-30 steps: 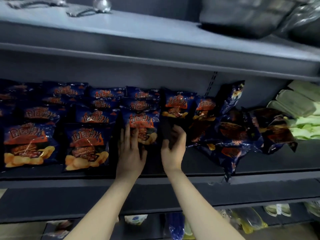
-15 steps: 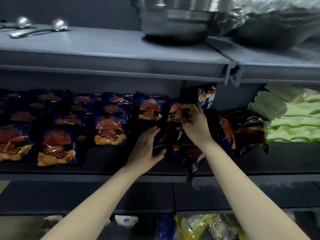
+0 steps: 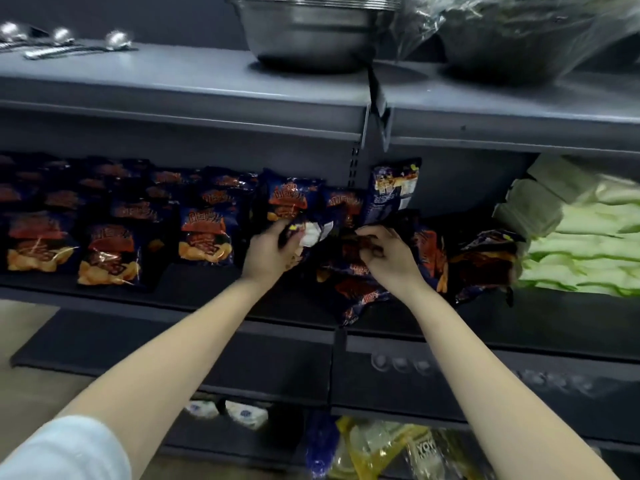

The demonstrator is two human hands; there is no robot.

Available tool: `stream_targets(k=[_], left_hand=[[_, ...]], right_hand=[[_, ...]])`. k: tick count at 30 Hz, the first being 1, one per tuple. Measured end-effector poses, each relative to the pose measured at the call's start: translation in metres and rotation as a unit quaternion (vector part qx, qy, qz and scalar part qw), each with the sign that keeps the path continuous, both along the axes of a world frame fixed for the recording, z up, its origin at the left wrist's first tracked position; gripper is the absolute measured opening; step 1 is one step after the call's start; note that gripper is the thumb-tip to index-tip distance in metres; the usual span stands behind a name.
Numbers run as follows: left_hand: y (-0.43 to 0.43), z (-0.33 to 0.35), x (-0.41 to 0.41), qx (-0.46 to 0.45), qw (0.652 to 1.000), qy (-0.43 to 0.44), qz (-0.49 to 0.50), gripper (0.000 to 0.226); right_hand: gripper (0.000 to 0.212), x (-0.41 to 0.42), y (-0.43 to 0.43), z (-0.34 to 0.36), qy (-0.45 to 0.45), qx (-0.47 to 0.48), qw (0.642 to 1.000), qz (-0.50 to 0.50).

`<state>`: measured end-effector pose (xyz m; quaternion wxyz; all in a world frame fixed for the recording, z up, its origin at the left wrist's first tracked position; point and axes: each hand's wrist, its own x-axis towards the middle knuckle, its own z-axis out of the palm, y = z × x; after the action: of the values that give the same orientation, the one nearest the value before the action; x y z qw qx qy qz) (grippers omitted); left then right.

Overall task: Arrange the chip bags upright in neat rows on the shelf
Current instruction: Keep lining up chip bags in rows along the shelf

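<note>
The left grip (image 3: 273,251) clasps one dark blue foil chip bag (image 3: 313,233), back side showing; the right grip (image 3: 388,258) pinches the fallen heap (image 3: 360,289) on the dark grey metal shelf (image 3: 194,291). It seems best to turn the held bag label-forward and stand it beside the last neat row (image 3: 206,233).

Dark grey metal shelving unit (image 3: 450,386) fills view. Upper shelf (image 3: 156,81) far, pale sheen on top, joint between two bays right of centre. Slotted upright (image 3: 353,171) below joint, beside grey back panel (image 3: 460,181). Middle shelf (image 3: 571,317) and lower shelf (image 3: 138,344) nearer, darker. Dark wall (image 3: 156,12) above. Tan floor (image 3: 24,358) near left. Light dim, cool.
</note>
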<state>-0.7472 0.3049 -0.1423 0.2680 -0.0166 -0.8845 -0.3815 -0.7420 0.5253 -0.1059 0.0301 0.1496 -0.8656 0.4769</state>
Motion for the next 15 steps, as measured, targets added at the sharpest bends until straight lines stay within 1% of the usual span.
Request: stream_targets(k=[2, 5, 6, 8, 10, 12, 13, 14, 15], left_hand=[[-0.007, 0.013, -0.002, 0.029, 1.0, -0.007, 0.01, 0.031], [-0.022, 0.035, -0.003, 0.098, 0.995, -0.035, 0.009, 0.031], [-0.029, 0.041, -0.003, 0.121, 0.992, -0.046, 0.01, 0.034], [-0.045, 0.051, -0.001, 0.182, 0.98, -0.08, 0.025, 0.052], [-0.063, 0.059, 0.001, 0.269, 0.955, -0.125, 0.019, 0.066], [-0.076, 0.062, 0.007, 0.337, 0.927, -0.163, 0.0, 0.067], [-0.08, 0.061, 0.011, 0.355, 0.918, -0.178, -0.013, 0.064], [-0.083, 0.06, 0.015, 0.364, 0.912, -0.188, -0.032, 0.059], [-0.084, 0.057, 0.018, 0.37, 0.907, -0.195, -0.05, 0.053]], right_hand=[[0.035, 0.002, -0.003, 0.0, 0.0, -0.01, 1.0, -0.001], [0.038, 0.005, -0.008, 0.0, 0.015, -0.036, 0.999, -0.001], [0.04, 0.005, -0.011, 0.0, 0.016, -0.046, 0.999, 0.0], [0.045, 0.004, -0.017, 0.002, 0.002, -0.079, 0.997, 0.007], [0.056, 0.001, -0.026, 0.006, -0.041, -0.121, 0.991, 0.027], [0.07, 0.002, -0.04, 0.011, -0.102, -0.152, 0.981, 0.071], [0.073, 0.003, -0.05, 0.011, -0.137, -0.169, 0.971, 0.098], [0.069, 0.005, -0.062, 0.01, -0.171, -0.188, 0.959, 0.127], [0.061, 0.006, -0.074, 0.008, -0.195, -0.21, 0.946, 0.153]])
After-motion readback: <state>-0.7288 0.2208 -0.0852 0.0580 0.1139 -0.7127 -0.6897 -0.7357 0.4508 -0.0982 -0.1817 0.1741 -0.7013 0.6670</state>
